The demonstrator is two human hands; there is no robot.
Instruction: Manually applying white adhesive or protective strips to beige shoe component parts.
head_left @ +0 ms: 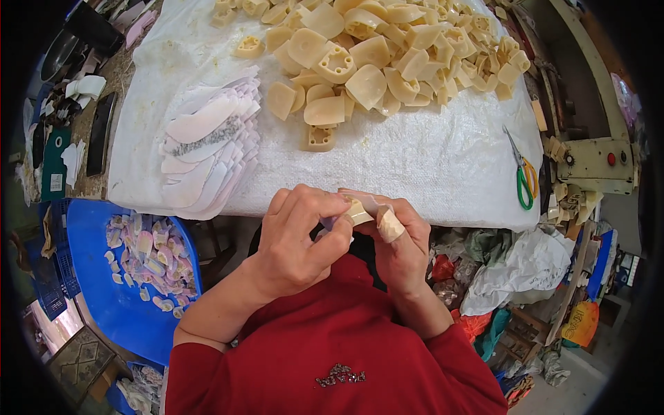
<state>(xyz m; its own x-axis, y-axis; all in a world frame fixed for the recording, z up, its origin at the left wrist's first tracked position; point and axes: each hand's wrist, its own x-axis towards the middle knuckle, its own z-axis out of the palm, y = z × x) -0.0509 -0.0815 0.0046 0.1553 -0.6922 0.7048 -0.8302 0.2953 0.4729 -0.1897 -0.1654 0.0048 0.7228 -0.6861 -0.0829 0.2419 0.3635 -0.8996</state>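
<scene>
My left hand (301, 235) and my right hand (403, 250) meet at the front edge of the table, their fingers closed on one cream plastic shoe heel (358, 212). A thin pale pink cover piece (365, 198) lies against the heel between the fingers; fingertips partly hide both. Tan tape wraps my right thumb. Beyond my left hand, pale pink cover pieces (211, 149) lie in a fanned stack, one with a grey speckled patch. A big heap of bare cream heels (370, 76) is spread over the far part of the table.
White woven sheeting (429, 173) covers the table. Scissors (523, 173) with green and orange handles lie at its right edge. At lower left, a blue tub (104, 290) holds many pinkish covered heels. A phone (101, 131) lies at left; crumpled plastic bags (519, 270) are piled at right.
</scene>
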